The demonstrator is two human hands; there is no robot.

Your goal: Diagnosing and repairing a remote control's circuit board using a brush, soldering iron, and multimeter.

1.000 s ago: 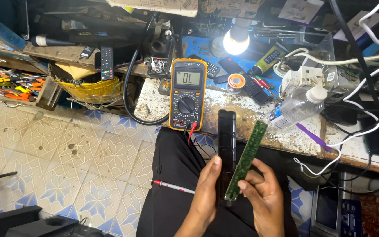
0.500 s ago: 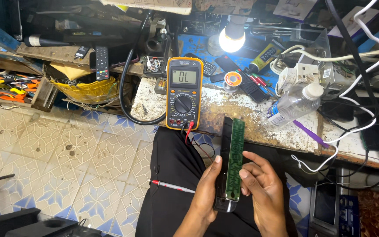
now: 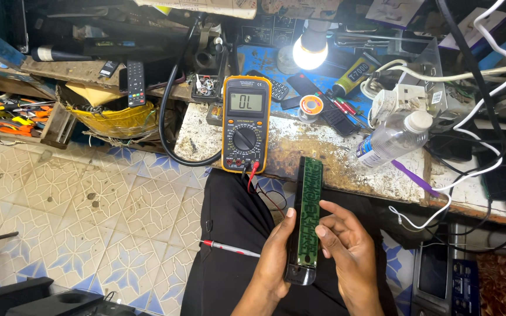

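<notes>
A long green circuit board [image 3: 309, 210] now lies flat inside a black remote-control shell [image 3: 300, 274], held upright over my lap. My left hand [image 3: 276, 257] grips the shell's left edge from below. My right hand [image 3: 346, 251] rests against the right edge, its thumb on the board. A yellow multimeter [image 3: 245, 123] leans at the bench edge just beyond, with red and black leads running down. A red probe [image 3: 229, 248] lies across my black trousers to the left of my left hand.
The worn bench [image 3: 335, 158] carries a clear plastic bottle [image 3: 390, 137], a solder reel [image 3: 311, 106], a lit bulb [image 3: 309, 51], a glue tube and white cables. Another remote [image 3: 135, 82] and a tool tray [image 3: 13, 114] sit left. Patterned floor tiles [image 3: 89, 205] spread below.
The green board, earlier tilted out to the right of the black shell, has swung in and now lies seated along the shell. Both hands stayed on it.
</notes>
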